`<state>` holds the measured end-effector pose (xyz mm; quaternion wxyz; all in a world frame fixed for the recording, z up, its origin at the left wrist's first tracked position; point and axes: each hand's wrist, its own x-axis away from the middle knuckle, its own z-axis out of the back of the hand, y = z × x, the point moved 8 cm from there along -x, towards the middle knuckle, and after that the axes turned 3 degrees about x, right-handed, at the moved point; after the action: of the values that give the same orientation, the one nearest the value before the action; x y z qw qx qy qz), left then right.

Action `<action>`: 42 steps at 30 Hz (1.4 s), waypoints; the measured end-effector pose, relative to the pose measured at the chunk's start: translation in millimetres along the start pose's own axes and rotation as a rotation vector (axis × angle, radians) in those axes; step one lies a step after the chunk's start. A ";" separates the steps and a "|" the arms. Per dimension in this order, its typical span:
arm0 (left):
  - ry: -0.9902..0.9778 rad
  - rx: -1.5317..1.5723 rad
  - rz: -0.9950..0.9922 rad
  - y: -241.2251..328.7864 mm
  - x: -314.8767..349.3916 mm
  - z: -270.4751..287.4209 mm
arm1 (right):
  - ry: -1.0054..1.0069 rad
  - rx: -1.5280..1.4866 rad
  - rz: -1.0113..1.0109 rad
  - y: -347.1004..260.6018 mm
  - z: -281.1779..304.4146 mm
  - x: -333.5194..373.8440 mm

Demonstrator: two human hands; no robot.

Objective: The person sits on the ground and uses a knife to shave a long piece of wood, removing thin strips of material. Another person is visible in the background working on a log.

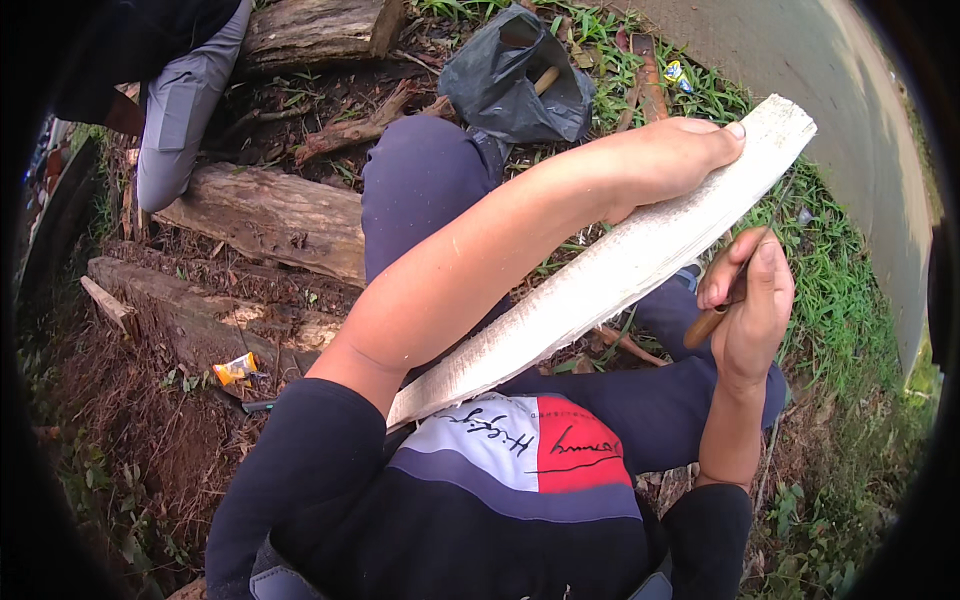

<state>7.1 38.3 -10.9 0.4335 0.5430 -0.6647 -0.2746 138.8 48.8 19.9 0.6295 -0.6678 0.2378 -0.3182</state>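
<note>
A long, pale piece of split wood (590, 285) slants across my lap, its lower end against my shirt and its squared far end up to the right. My left hand (685, 160) is closed over its upper edge near that far end, with the thumb lying along the top and the other fingers mostly hidden behind. Just below the wood's right side, my right hand (755, 295) is wrapped round a knife with a brown wooden handle (704, 326). Its thin dark blade shows edge-on beside the fingers and points up toward the wood.
Weathered logs (270, 220) lie on the soil to the left, near another person's grey-trousered leg (185, 110). A black plastic bag (515, 80) sits beyond my knee. An orange wrapper (236, 369) lies at left. Grass (840, 300) borders a grey paved strip (850, 90) at right.
</note>
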 end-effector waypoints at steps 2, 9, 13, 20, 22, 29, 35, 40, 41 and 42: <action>-0.002 0.025 0.089 -15.7 0.0 -4.9 | 0.090 -0.233 0.031 -13.4 33.6 -17.2; 0.083 0.150 0.107 -15.8 4.7 0.2 | 0.170 0.183 0.344 -58.1 70.7 -27.6; 0.253 -0.042 -0.027 7.3 1.2 15.2 | 0.130 0.979 0.407 -55.5 34.6 -29.2; 0.301 -0.057 -0.132 11.4 -25.1 29.9 | 0.126 0.980 0.428 -47.6 8.2 -30.8; 0.309 -0.019 -0.119 12.2 -27.5 28.0 | 0.104 0.981 0.450 -48.5 4.8 -30.7; 0.316 0.006 -0.114 39.4 -20.0 22.6 | 0.221 0.706 0.521 -73.0 36.6 -45.2; 0.324 -0.026 -0.193 77.8 -55.0 31.4 | 0.200 0.726 0.726 -90.6 38.2 -72.6; 0.291 0.034 -0.193 64.2 -62.5 49.0 | 0.137 0.659 0.641 -74.6 24.0 -65.8; 0.289 0.056 -0.185 62.7 -64.2 50.3 | 0.128 0.642 0.612 -73.0 22.0 -67.2; 0.283 0.074 -0.180 62.9 -66.8 50.1 | 0.139 0.675 0.620 -72.9 21.4 -69.3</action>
<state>-64.8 113.4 -0.6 0.4762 0.6493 -0.5552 -0.2085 100.9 120.1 83.4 0.8595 -0.3002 0.3512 -0.2187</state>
